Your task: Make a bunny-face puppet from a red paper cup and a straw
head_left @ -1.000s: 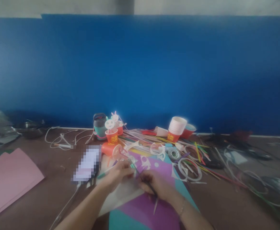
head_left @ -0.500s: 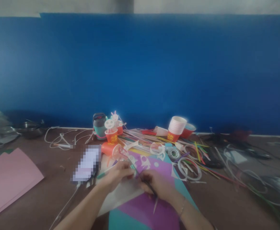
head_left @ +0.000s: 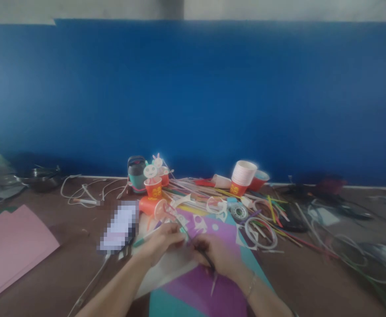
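Note:
Both hands meet low in the middle, over purple paper [head_left: 209,288] and a white sheet [head_left: 166,269]. My left hand [head_left: 167,240] is closed, its fingertips pinching something I cannot make out, near a small green piece. My right hand [head_left: 209,251] is wrapped round a thin dark tool [head_left: 205,259] with a pale pointed lower end. The tool slants from between the hands down to the right; its exact kind is blurred. Just beyond my left hand, an orange cup [head_left: 151,206] lies on its side.
A phone [head_left: 119,226] lies left, near pink sheets [head_left: 14,251]. Behind the hands are stacked paper cups [head_left: 242,176], a cup with a bunny figure [head_left: 153,187], a tape roll [head_left: 239,211], and many coloured sticks [head_left: 196,191]. A clear tubing coil [head_left: 262,233] lies right.

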Motion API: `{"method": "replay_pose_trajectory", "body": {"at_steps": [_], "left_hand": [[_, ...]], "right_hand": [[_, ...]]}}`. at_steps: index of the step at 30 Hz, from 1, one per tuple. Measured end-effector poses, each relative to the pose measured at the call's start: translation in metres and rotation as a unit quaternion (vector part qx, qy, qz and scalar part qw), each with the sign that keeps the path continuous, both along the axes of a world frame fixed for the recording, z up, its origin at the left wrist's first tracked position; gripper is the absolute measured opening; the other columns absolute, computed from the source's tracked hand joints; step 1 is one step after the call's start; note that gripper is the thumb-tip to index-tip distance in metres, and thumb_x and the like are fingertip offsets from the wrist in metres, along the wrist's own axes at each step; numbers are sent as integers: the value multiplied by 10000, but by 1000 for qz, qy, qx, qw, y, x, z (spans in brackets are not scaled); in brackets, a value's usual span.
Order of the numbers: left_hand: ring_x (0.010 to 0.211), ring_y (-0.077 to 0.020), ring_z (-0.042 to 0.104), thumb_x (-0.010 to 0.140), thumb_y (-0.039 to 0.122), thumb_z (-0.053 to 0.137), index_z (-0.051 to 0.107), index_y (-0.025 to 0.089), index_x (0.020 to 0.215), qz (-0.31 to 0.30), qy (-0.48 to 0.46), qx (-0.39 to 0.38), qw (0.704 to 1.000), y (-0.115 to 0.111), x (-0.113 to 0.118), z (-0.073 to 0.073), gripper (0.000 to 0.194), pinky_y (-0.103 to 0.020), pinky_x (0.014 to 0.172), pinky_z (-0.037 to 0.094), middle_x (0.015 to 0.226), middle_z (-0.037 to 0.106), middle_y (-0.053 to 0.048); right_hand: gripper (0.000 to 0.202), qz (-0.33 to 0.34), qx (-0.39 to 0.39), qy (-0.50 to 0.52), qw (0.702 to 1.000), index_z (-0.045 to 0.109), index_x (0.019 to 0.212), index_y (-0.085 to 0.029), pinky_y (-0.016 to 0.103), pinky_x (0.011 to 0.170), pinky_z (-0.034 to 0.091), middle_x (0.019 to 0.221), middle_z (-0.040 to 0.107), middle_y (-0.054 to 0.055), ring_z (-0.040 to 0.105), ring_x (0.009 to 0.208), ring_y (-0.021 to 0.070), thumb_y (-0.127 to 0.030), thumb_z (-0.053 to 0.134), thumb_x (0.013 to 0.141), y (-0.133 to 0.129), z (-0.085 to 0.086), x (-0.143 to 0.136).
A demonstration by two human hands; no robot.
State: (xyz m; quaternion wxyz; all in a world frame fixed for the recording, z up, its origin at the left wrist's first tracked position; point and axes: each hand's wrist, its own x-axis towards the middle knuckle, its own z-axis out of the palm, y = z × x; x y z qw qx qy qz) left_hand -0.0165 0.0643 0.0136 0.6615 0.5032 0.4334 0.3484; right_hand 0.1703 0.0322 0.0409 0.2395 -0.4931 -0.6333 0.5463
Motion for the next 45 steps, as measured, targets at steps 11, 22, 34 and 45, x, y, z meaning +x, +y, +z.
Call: {"method": "replay_pose_trajectory", "body": {"at_steps": [11, 22, 34, 45], "left_hand": [[537, -108, 398, 719, 431, 680, 589, 158, 595, 30, 67, 74, 995, -6, 11, -5, 313, -250, 526, 262, 553, 495, 32], [656, -145, 523, 737, 310, 632, 655, 160, 768, 44, 76, 131, 987, -5, 11, -4, 154, -252, 601, 360, 697, 613, -5], [582, -127, 448, 687, 277, 631, 595, 163, 622, 43, 88, 121, 988, -5, 15, -5, 136, -256, 568, 317, 586, 533, 17], [564, -114, 419, 731, 336, 618, 588, 163, 641, 66, 20, 75, 995, -7, 12, -2, 197, -245, 561, 301, 586, 529, 19]], "right_hand": [[259, -89, 64, 113, 987, 476, 664, -221, 215, 366, 377, 492, 450, -77, 439, 367, 89, -420, 633, 716, 10, -26, -3], [196, -92, 54, 143, 984, 455, 587, -235, 223, 373, 315, 444, 402, -83, 358, 350, 85, -335, 595, 679, 14, -43, -1], [420, -130, 33, 215, 968, 540, 740, -197, 219, 355, 343, 506, 497, -54, 450, 370, 96, -601, 650, 697, 15, -36, -3], [400, -110, 43, 172, 978, 550, 809, -191, 204, 380, 357, 502, 487, -72, 449, 388, 91, -554, 675, 697, 10, -29, -5]]}}
